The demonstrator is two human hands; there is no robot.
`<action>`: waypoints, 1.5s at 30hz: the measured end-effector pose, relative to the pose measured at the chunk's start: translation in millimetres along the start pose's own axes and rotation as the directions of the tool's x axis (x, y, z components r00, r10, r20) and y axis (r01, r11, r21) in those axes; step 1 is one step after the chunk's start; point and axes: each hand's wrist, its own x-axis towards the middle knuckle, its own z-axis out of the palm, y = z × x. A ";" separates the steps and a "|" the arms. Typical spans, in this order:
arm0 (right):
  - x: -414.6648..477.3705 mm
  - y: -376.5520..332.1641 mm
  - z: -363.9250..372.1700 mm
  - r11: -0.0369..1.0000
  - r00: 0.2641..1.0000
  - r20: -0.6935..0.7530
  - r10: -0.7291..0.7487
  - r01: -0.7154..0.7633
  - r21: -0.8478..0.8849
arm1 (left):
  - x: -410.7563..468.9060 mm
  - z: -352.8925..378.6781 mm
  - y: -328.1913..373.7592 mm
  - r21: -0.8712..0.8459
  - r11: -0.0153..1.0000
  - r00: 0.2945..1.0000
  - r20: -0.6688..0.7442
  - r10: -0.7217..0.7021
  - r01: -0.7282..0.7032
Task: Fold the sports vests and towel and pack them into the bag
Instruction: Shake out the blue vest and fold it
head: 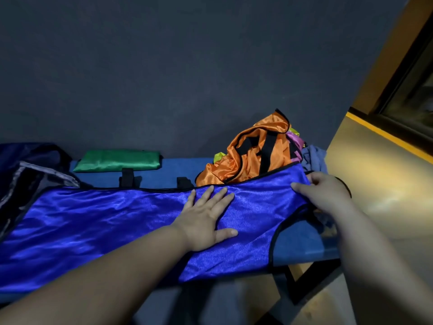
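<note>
blue vest (117, 219): lay spread flat along the bench, shiny, black trim, under both hands.
left hand (206, 219): palm down on the vest's middle, fingers straight and spread, pressing the cloth flat.
right hand (321, 193): just right of the left hand, fingers curled over the vest's shoulder end, pinching it.
orange vest (253, 156): crumpled heap just beyond both hands, touching the blue vest's far edge.
grey-blue cloth (312, 158): bunched just beyond the right hand, beside the orange heap.
green vest (117, 160): folded into a neat pad, beyond and well left of the left hand.
bag (28, 170): dark, open, far left of the left hand, at the vest's left end.
bench (302, 242): blue top under everything; dark frame below the right forearm.
</note>
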 end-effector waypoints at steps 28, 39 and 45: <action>-60.6 -113.2 84.7 0.894 0.705 0.581 -0.407 0.177 0.411 | -25.0 -55.4 -29.6 -0.983 -0.016 0.901 0.176 -0.397 0.184; -44.5 -59.9 69.0 0.932 0.851 0.440 -0.288 0.354 -0.075 | -37.0 -36.1 -39.6 -0.558 0.753 0.836 -0.178 -0.520 0.349; -60.5 -50.9 68.5 0.849 0.740 0.621 -0.257 0.480 -0.221 | -35.4 -31.2 -40.7 -0.553 0.783 0.885 -0.162 -0.437 0.285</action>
